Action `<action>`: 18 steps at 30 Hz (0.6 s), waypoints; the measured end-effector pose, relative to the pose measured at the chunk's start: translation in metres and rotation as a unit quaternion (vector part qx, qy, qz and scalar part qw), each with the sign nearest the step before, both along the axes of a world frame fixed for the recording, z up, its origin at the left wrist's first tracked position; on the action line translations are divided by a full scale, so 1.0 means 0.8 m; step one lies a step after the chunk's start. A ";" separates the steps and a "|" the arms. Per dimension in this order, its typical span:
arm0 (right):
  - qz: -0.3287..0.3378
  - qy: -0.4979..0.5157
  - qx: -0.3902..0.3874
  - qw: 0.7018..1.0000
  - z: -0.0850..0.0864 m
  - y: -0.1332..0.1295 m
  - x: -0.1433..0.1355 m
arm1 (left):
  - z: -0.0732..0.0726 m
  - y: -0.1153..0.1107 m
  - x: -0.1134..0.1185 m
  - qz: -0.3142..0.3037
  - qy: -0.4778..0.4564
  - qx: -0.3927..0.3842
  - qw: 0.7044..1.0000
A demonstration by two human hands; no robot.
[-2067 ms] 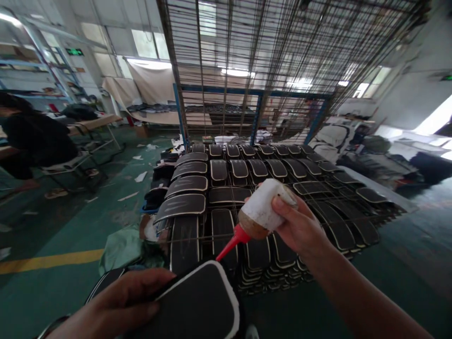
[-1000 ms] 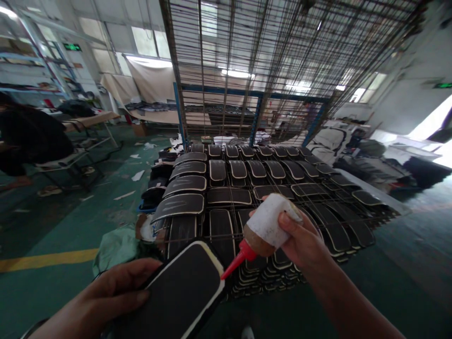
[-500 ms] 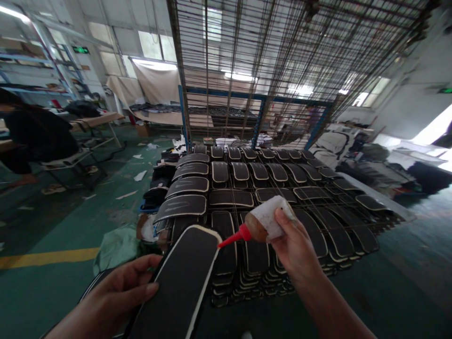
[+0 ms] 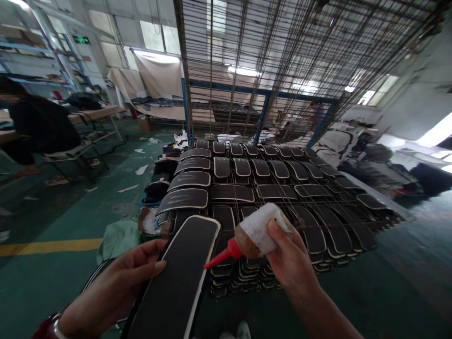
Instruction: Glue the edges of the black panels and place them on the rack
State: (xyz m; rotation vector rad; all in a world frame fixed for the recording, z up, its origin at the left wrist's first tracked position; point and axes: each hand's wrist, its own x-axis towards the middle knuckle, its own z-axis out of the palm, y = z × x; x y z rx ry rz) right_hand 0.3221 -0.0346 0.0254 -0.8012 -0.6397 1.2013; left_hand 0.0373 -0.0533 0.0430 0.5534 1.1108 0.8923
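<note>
My left hand (image 4: 123, 278) grips the left edge of a long black panel (image 4: 176, 278) with rounded corners and a pale cream line along its border. The thumb lies on the panel's face. In my right hand (image 4: 289, 254) is a squeeze bottle (image 4: 259, 230) with a whitish wrapped body, brown contents and a red pointed nozzle. It is tilted down to the left, its tip at the pale line on the panel's right edge. The panel's near end runs out of the frame.
Many similar black panels lie in rows on a wire rack (image 4: 233, 192) ahead. More wire shelves (image 4: 247, 52) tilt up behind it. A green cloth bundle (image 4: 118, 238) sits at the left on the floor. A person (image 4: 38, 122) sits at a table on the far left.
The bottle's nozzle has moved from the panel's far right corner down along its right edge toward me. My left hand still holds the panel, which now sits slightly higher in view.
</note>
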 end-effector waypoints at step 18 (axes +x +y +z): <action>0.155 -0.049 0.088 0.983 0.004 -0.045 -0.017 | 0.015 0.011 -0.011 0.058 0.026 0.026 0.998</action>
